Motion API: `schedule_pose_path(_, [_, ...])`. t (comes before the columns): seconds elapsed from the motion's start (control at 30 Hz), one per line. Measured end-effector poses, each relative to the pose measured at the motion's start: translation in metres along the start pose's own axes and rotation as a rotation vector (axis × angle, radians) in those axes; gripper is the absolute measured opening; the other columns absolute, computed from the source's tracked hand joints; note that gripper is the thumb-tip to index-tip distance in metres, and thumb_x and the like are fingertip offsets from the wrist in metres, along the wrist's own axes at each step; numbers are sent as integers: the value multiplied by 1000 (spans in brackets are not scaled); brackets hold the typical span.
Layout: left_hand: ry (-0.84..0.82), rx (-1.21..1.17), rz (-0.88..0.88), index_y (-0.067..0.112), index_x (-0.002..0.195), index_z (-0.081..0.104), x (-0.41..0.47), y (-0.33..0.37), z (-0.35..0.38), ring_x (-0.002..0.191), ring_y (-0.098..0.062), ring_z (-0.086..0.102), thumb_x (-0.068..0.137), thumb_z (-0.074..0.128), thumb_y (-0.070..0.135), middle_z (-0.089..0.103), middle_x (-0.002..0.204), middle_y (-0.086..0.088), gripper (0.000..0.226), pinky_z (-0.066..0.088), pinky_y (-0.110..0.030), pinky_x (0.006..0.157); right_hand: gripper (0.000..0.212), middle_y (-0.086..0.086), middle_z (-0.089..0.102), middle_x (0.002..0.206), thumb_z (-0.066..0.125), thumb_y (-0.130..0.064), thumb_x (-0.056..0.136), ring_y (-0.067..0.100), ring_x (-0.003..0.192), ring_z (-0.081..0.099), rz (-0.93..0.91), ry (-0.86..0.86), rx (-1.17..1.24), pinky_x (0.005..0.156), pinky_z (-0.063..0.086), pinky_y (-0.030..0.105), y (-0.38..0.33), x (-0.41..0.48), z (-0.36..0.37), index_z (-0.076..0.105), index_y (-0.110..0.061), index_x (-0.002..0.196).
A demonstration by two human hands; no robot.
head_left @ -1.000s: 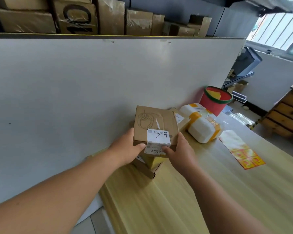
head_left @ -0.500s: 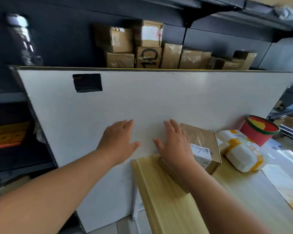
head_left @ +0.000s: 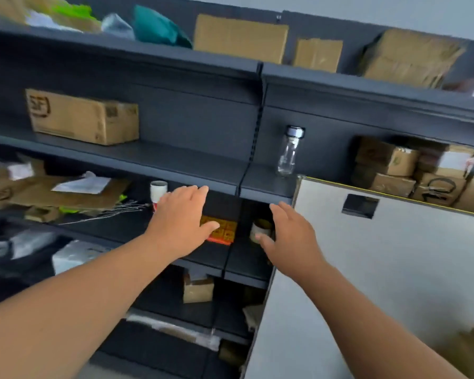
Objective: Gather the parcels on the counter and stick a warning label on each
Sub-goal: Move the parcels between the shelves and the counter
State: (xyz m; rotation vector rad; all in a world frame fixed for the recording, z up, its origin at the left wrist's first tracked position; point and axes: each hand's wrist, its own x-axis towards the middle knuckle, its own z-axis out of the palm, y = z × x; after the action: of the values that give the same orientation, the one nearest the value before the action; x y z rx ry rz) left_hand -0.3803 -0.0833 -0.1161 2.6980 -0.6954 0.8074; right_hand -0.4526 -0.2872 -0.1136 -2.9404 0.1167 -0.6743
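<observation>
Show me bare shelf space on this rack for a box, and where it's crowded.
Bare: the middle shelf between the brown box and the glass bottle. Crowded: the shelf below at left, under flattened cardboard and paper, and the stacked boxes behind the white panel.

Orange-and-yellow warning labels [head_left: 222, 233], flat on the dark shelf [head_left: 214, 257]; red near edge; left part hidden

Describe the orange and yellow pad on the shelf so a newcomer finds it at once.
Start at the dark shelving left of the white board. One level below the clear bottle lies the pad, flat beside a brown roll. Nothing else there is bright orange and yellow.
</observation>
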Motion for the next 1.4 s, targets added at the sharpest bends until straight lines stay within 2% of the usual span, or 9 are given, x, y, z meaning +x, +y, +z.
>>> schedule_pose_path(0.17, [37,85,-120,17,145,27,-24,-105,-50,135,-22,34,82,54,61,39,146,-3,82,29,-40,109,72,3,27,154,51,-51,91,20,142,22,-106,-6,50,114,22,39,-106,32,20,24,-17,148])
schedule_pose_path(0.43, [72,103,-256,18,147,25,-35,-214,-84,138,-21,30,82,54,60,35,149,-2,82,27,-41,111,71,2,28,154,50,-51,91,21,141,25,-186,-42,156,112,25,39,-220,81,39,24,-18,148])
schedule_pose_path(0.7, [95,99,-332,18,147,24,-10,-286,-72,136,-20,31,83,53,60,35,149,-2,82,28,-39,109,72,0,24,155,50,-50,92,22,140,26,-216,-84,257,111,29,41,-272,153,71,19,-20,150])
schedule_pose_path(1.03, [153,176,-453,18,147,23,88,-387,-41,136,-22,33,81,55,61,35,149,-3,85,33,-41,109,74,2,24,155,52,-50,91,24,135,34,-258,-91,381,104,37,39,-315,298,130,19,-20,149])
schedule_pose_path(1.23, [223,124,-582,20,142,28,132,-450,-24,129,-27,40,79,61,59,40,144,-6,81,40,-44,99,67,5,37,145,55,-48,90,24,123,46,-263,-63,463,90,41,32,-345,367,154,29,-17,144])
schedule_pose_path(1.4, [245,78,-609,21,137,32,170,-506,-16,122,-27,46,76,64,58,44,138,-7,78,45,-42,90,66,5,39,144,55,-47,90,24,122,47,-191,-86,513,87,41,32,-372,411,173,29,-18,144])
